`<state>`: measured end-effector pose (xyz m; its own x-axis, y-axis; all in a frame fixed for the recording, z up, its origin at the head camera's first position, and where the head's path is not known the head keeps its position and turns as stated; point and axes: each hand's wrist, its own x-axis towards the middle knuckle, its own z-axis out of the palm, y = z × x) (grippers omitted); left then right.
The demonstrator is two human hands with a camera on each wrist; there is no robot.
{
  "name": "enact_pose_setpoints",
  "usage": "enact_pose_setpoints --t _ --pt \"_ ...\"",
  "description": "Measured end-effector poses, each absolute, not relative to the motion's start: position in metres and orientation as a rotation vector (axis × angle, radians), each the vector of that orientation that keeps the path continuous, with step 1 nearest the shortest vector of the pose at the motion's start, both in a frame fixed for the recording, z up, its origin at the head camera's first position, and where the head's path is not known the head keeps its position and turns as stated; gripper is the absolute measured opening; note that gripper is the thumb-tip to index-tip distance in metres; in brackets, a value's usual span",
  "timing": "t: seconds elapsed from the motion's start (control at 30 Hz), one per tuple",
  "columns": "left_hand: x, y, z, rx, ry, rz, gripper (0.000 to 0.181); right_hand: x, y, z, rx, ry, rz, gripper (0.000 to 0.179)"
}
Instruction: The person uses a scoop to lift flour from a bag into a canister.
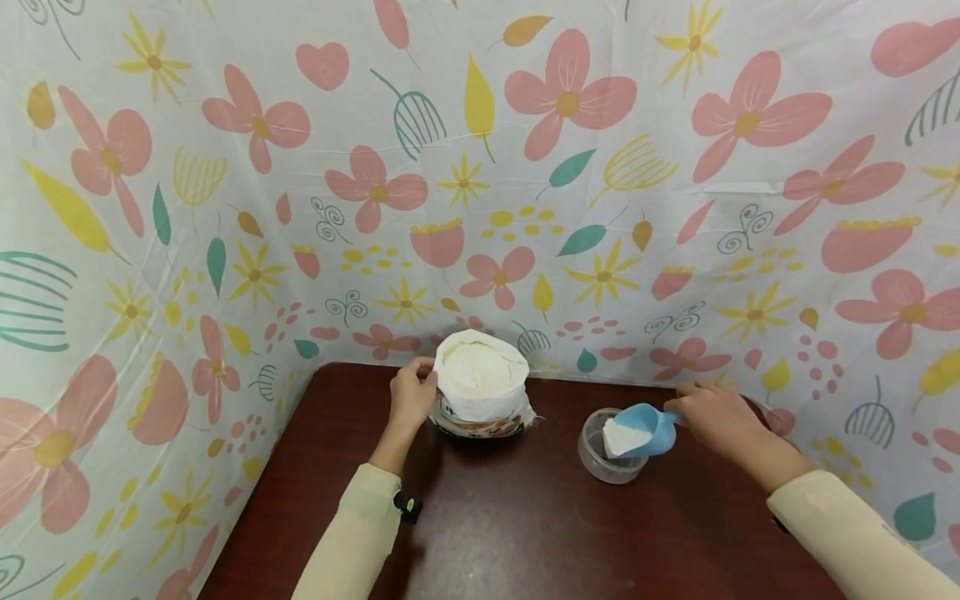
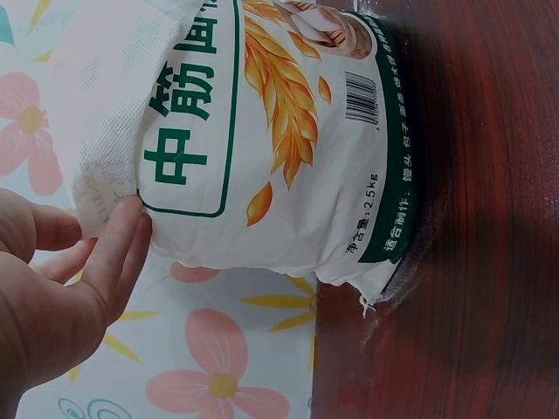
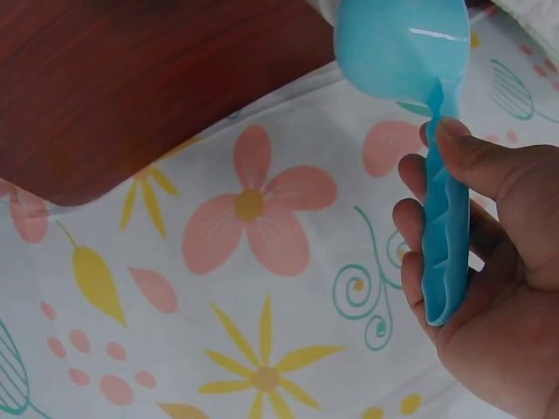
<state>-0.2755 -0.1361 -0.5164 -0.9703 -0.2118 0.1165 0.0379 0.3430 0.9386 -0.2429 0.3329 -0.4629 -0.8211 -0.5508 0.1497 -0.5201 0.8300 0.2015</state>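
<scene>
The blue scoop, loaded with white powder, looks best handled low over the clear container, mouth well inside the rim, and tipped by a slow roll of the wrist; a quick turn could puff powder over the edge. Holding the bag steady meanwhile seems sensible, since its mouth is wide open.

The scoop reaches inward from the right hand, whose thumb and curled fingers wrap its handle. The container sits beneath the scoop's mouth, on the left-hand side of the right hand; whether the two touch, I cannot tell. The flour bag stands well apart from the right hand, just inside the left hand, which pinches its folded rim between thumb and fingers.
</scene>
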Motion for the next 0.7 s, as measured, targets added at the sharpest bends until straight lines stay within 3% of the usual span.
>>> enact_pose_setpoints --t 0.7 --pt "-0.274 -0.138 -0.515 0.156 -2.416 -1.687 0.025 -0.250 0.315 -0.461 0.874 -2.740 -0.362 0.023"
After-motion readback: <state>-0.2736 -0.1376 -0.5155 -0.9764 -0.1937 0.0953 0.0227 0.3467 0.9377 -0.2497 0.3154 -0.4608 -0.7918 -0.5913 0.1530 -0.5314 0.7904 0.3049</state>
